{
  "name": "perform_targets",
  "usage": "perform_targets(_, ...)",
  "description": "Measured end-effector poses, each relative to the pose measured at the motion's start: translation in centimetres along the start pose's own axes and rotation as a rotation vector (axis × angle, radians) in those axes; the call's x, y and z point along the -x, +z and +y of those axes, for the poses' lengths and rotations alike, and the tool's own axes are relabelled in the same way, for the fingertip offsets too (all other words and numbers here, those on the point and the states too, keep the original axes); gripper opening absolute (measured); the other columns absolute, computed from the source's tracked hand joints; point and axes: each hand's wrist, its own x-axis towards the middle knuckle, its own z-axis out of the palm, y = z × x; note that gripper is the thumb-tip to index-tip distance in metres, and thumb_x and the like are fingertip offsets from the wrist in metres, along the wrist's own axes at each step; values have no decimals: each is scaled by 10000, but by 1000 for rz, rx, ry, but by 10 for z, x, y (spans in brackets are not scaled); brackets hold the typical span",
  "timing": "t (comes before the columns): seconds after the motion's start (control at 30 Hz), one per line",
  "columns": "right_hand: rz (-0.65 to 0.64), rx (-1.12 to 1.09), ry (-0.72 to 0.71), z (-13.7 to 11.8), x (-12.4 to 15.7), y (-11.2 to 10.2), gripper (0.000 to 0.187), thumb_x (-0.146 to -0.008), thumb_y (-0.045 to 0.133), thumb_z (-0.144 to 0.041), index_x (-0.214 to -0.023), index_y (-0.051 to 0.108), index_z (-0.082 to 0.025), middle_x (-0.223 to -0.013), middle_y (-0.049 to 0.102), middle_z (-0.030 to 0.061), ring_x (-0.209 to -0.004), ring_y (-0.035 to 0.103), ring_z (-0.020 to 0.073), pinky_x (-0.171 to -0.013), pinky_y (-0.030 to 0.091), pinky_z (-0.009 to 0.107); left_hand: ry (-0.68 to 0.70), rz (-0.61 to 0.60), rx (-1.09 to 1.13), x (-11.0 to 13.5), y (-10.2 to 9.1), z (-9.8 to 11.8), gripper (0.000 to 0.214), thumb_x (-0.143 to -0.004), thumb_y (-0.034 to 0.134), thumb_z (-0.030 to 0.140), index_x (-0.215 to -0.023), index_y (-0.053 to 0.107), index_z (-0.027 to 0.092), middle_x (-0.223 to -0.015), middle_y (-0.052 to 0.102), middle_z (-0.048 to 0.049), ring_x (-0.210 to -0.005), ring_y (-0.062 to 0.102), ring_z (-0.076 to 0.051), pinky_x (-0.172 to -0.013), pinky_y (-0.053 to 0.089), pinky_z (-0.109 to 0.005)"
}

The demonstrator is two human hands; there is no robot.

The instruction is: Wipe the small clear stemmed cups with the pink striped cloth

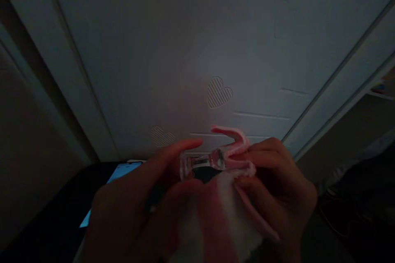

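Observation:
The scene is very dark. My left hand (145, 197) and my right hand (277, 185) meet low in the middle of the view. Between them they hold a pink and white striped cloth (222, 213) with a pink strap or loop (234, 139) sticking up from it. A small clear plastic piece (200, 163) sits at the top of the cloth, between my left fingertips and my right fingers. My left fingers curl round the cloth with the forefinger stretched toward the clear piece. The right fingers are pinched on the cloth's pink edge.
A pale wall or door panel (216, 41) with heart-shaped marks (218, 92) fills the background. A lit phone screen (120, 172) lies on a dark surface behind my left hand. Dark shelving and clutter (364, 164) stand at the right.

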Motion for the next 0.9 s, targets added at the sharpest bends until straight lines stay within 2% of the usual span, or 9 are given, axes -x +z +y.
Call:
perform_targets(0.07,3,-1,4,0,1,0,188,-787,766,-126,-932,759,-246,-816,670,-2,-754,593,159,-607,466,284,-58,-4,93,1,3,3,242,-845,619,574,-1084,653,562,-688,712,164,-429,601,-69,-385,456,-109)
perform_targets(0.13,8,-5,29,0,2,0,182,-790,759,-122,-919,753,-249,-825,666,-7,-756,586,153,-619,464,281,-95,19,129,2,5,5,294,-811,661,560,-1103,644,540,-777,725,154,-533,657,-98,-396,477,-115)
perform_targets(0.2,10,-3,66,0,2,0,176,-797,745,-112,-908,746,-248,-838,666,-14,-775,593,148,-645,464,277,-71,52,84,1,6,5,359,-789,684,535,-1142,641,486,-828,723,117,-676,695,-144,-474,535,-147)
perform_targets(0.33,-3,3,107,-1,2,-1,200,-797,708,-54,-893,732,-228,-862,665,-23,-825,613,130,-700,461,261,-33,64,27,-1,6,4,319,-802,673,480,-1115,652,424,-757,711,100,-660,685,-140,-558,564,-178)
perform_targets(0.47,-14,-7,108,-2,2,0,188,-798,695,-55,-867,719,-228,-825,648,-34,-793,601,123,-678,456,255,-97,54,102,1,5,3,237,-781,703,456,-1012,668,415,-707,699,130,-548,657,-94,-480,511,-109)
perform_targets(0.57,-8,-24,106,-3,2,0,149,-808,702,-80,-851,711,-223,-806,636,-40,-757,581,111,-668,456,244,-141,32,167,3,4,3,200,-769,710,454,-958,661,412,-681,681,132,-544,646,-113,-346,412,-112)
perform_targets(0.63,-2,-33,110,-3,2,0,130,-799,730,-102,-849,717,-222,-811,645,-37,-758,585,116,-664,459,245,-107,28,159,3,3,3,197,-758,711,539,-891,665,402,-645,659,128,-562,630,-123,-363,407,-136)
perform_targets(0.73,7,-50,117,-3,1,0,123,-786,753,-121,-839,726,-228,-799,656,-30,-737,593,132,-657,474,262,9,39,32,0,0,4,282,-781,647,653,-805,671,373,-597,627,126,-521,568,-98,-481,429,-161)
perform_targets(0.9,-14,-63,103,-2,1,1,132,-807,728,-116,-877,740,-227,-828,679,-18,-764,612,141,-690,492,278,105,9,1,-3,-3,4,356,-864,556,637,-739,643,315,-568,616,116,-469,557,-82,-460,411,-170)
